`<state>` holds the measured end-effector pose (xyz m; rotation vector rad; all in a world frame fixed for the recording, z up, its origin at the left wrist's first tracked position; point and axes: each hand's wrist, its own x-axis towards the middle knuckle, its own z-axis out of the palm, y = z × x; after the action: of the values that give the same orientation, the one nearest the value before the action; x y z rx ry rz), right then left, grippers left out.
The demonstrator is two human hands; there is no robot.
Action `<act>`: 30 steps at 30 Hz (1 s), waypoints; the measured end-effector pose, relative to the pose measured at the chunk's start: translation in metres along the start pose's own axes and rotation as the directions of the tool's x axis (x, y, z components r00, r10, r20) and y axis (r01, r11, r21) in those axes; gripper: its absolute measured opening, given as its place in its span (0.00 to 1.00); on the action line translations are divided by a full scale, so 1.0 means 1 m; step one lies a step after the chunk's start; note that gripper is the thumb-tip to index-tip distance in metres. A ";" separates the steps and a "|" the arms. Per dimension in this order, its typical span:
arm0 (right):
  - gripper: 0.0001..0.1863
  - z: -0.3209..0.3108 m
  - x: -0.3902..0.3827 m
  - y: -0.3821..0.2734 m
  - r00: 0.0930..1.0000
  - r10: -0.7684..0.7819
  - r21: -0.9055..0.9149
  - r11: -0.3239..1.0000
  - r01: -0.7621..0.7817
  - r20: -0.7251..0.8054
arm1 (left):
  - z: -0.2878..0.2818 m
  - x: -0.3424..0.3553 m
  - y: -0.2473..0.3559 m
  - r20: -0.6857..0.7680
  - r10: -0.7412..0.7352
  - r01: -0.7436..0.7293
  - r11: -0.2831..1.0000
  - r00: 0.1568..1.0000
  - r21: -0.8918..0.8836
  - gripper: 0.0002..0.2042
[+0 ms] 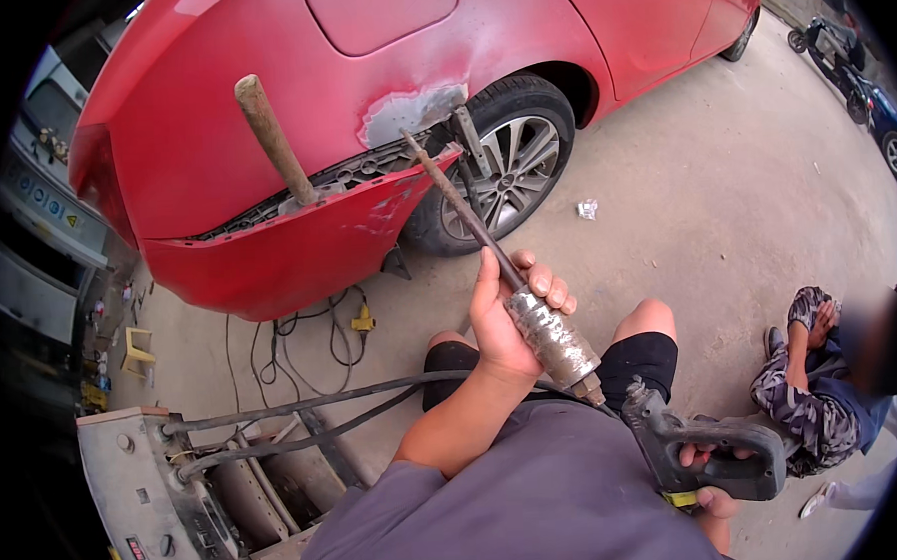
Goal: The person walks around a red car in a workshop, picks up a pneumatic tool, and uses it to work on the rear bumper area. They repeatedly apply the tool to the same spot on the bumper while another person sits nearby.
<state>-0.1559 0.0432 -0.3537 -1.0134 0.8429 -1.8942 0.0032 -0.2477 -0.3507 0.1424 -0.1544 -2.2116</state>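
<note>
A spot-welding dent puller with a slide hammer (pixel 553 337) runs from my lap toward the red car (pixel 250 78). My left hand (pixel 501 330) wraps round its steel rod and the top of its silvery, wrapped sliding weight. At the lower right, my right hand (pixel 716 503) grips the puller's black pistol-type handle (pixel 759 464). The rod's pointed tip lies close to a bare, sanded metal patch (pixel 411 113) above the rear wheel arch; I cannot tell whether it touches. Below the patch, the red bumper (pixel 298 262) hangs partly loose.
A wooden handle (pixel 274 137) sticks up from the bumper gap. Thick black cables (pixel 324 398) run to a grey welding machine (pixel 137 484) at lower left. A yellow connector (pixel 363 319) lies among floor cords. The rear wheel (pixel 509 167) stands ahead; a person (pixel 819 394) sits at right.
</note>
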 end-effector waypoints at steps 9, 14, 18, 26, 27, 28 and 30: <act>0.39 -0.011 0.022 0.002 0.994 -0.013 0.007 1.000 0.012 0.110 | -0.023 -0.006 0.004 0.178 0.001 0.024 0.990 0.984 -0.139 0.22; 0.38 -0.017 0.030 0.007 0.995 -0.010 0.070 0.998 0.003 0.100 | -0.015 -0.015 0.023 -0.279 -0.028 0.102 0.961 0.960 0.256 0.21; 0.40 -0.018 0.030 0.006 0.986 0.013 0.022 1.000 -0.017 0.168 | -0.021 -0.013 0.024 -0.320 -0.019 0.126 0.940 0.947 0.317 0.21; 0.40 -0.018 0.022 0.005 0.987 0.038 0.011 0.999 -0.040 0.159 | -0.030 -0.012 0.023 -0.034 -0.073 0.077 0.983 0.997 0.166 0.24; 0.40 -0.018 0.022 0.005 0.986 0.037 0.011 0.999 -0.040 0.161 | -0.030 -0.013 0.023 -0.032 -0.069 0.073 0.983 0.997 0.168 0.24; 0.41 -0.018 0.021 0.005 0.986 0.038 0.013 0.999 -0.041 0.163 | -0.030 -0.013 0.023 -0.038 -0.067 0.072 0.985 0.997 0.156 0.24; 0.41 -0.017 0.020 0.005 0.986 0.044 0.020 0.999 -0.048 0.162 | -0.031 -0.012 0.023 -0.048 -0.068 0.074 0.988 0.997 0.133 0.25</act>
<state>-0.1763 0.0267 -0.3590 -1.1074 0.7408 -1.7533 0.0329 -0.2537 -0.3770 0.2739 -0.2792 -2.2667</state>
